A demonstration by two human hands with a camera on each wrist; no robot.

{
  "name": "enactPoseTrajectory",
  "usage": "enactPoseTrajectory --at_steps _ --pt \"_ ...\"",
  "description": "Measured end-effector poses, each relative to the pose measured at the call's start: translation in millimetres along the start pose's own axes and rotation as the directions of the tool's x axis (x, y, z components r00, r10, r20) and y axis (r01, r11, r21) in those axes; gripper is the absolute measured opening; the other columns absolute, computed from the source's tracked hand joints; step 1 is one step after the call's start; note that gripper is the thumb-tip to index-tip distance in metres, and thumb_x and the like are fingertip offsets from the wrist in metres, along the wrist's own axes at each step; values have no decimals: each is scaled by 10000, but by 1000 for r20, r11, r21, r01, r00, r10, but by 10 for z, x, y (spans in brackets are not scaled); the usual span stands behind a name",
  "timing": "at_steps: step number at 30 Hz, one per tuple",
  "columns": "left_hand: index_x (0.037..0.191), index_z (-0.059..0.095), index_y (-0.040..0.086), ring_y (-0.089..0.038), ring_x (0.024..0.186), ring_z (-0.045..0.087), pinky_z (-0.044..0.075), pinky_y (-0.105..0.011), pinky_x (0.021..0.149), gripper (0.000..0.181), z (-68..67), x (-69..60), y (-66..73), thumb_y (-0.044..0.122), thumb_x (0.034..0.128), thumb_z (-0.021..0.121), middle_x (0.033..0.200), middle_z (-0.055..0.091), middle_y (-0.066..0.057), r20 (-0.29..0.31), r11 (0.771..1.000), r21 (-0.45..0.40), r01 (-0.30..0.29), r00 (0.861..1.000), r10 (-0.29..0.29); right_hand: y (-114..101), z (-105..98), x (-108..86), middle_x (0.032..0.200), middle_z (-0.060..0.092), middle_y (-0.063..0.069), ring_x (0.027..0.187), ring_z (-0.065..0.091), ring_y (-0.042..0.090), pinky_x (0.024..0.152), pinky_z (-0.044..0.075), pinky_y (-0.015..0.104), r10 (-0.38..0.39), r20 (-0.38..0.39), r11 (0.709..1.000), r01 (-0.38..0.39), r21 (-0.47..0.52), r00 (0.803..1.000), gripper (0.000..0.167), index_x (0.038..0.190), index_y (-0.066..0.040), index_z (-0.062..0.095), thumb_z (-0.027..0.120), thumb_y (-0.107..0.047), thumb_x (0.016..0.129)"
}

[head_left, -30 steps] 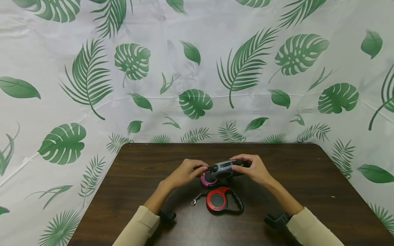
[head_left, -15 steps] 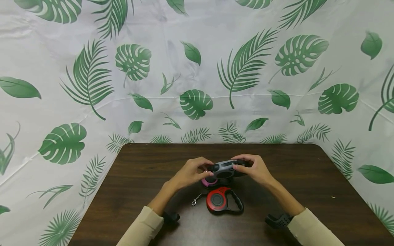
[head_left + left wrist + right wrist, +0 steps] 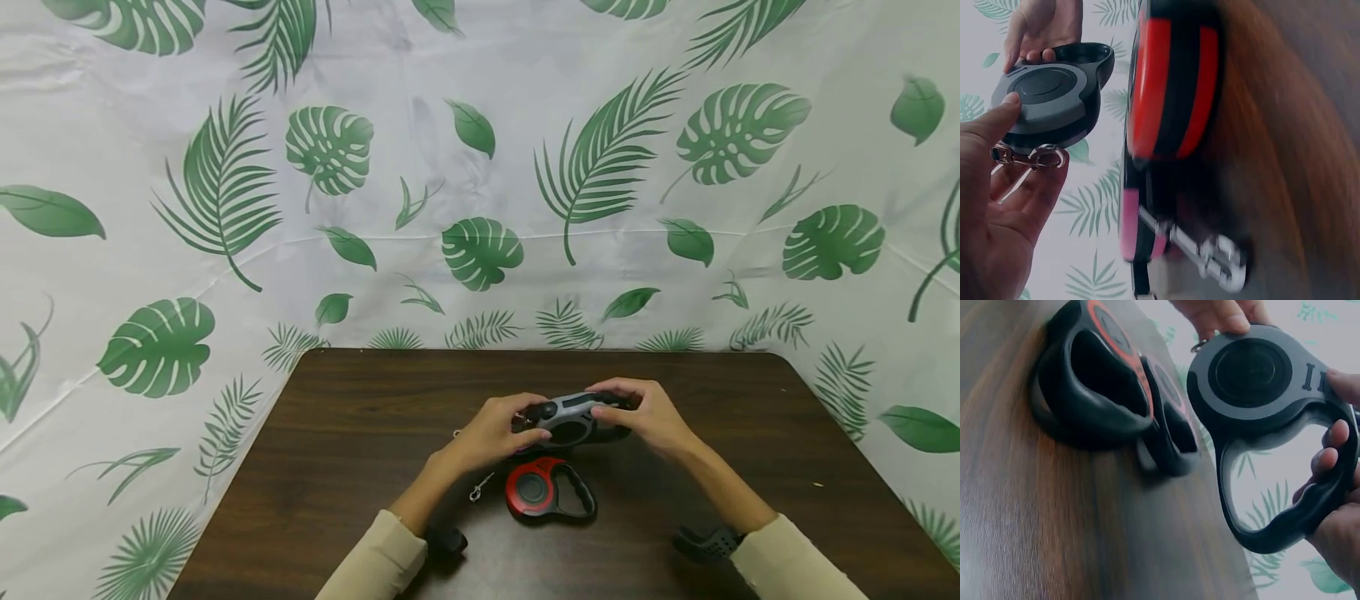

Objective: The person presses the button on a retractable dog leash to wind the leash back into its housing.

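Note:
Both hands hold a grey and black retractable dog leash (image 3: pixel 572 421) above the table. My right hand (image 3: pixel 651 418) grips its looped handle, with fingers curled through the opening in the right wrist view. My left hand (image 3: pixel 491 433) holds the front end of the casing, thumb on the face. A metal clasp (image 3: pixel 1047 156) hangs at that end, beside the left fingers. Below lies a red and black retractable leash (image 3: pixel 531 490), its metal clasp (image 3: pixel 480 487) pointing left. A pink and black leash (image 3: pixel 1129 225) lies behind the red one, mostly hidden in the head view.
The dark wooden table (image 3: pixel 360 400) reaches back to a white cloth (image 3: pixel 405 275) printed with green leaves. A small metal clip (image 3: pixel 456 433) shows left of the left hand. Black wrist straps (image 3: pixel 705 543) hang under the forearms.
The grey leash has shifted a little to the right with both hands. My left hand has come from the leash's tip to around its casing, and the pink leash is now more covered.

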State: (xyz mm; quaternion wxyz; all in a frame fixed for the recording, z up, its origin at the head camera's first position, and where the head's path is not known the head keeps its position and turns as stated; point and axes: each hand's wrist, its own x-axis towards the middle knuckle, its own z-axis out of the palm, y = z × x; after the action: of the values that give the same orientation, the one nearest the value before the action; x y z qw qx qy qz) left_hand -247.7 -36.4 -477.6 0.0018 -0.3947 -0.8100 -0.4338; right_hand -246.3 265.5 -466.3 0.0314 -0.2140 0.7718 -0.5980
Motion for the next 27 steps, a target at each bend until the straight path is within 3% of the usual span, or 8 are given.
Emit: enactPoseTrajectory --at_steps 2,9,14,20,27 --pt "1376 646 71 -110 982 690 550 -173 828 440 53 23 16 177 977 796 1212 737 -85 -5 1000 11 2 1000 -2 9 -61 -28 1098 742 78 849 716 233 697 629 396 14 3 1000 -14 -24 1000 316 1256 7 733 792 -67 955" --pt "1402 619 100 -55 756 567 462 -144 646 449 209 146 128 209 995 776 1040 713 -34 4 1000 26 5 1000 -5 58 -270 -102 1058 743 79 823 655 231 658 588 374 35 -3 997 -35 -73 999 294 1243 -9 744 788 -73 959" --pt "1459 570 100 -15 893 636 510 -130 759 517 319 200 200 208 996 774 1179 736 -52 45 999 35 14 999 -15 131 -387 -158 1061 748 53 836 638 230 676 565 349 47 7 993 -46 -109 999 278 1236 -8 745 777 -76 968" --pt "1516 535 106 -34 1066 662 518 -152 913 615 450 276 237 188 970 806 1324 712 -55 69 996 89 -6 998 -1 211 -516 -239 1041 743 33 817 624 216 679 561 348 85 32 993 -82 -86 996 270 1238 27 728 746 -49 980" --pt "1510 545 126 -38 1109 647 501 -134 930 615 604 362 288 175 960 816 1396 678 -45 71 992 124 8 997 -17 338 -647 -329 940 729 -6 748 612 195 630 550 346 106 15 994 -106 -13 994 228 1215 57 725 704 4 994"
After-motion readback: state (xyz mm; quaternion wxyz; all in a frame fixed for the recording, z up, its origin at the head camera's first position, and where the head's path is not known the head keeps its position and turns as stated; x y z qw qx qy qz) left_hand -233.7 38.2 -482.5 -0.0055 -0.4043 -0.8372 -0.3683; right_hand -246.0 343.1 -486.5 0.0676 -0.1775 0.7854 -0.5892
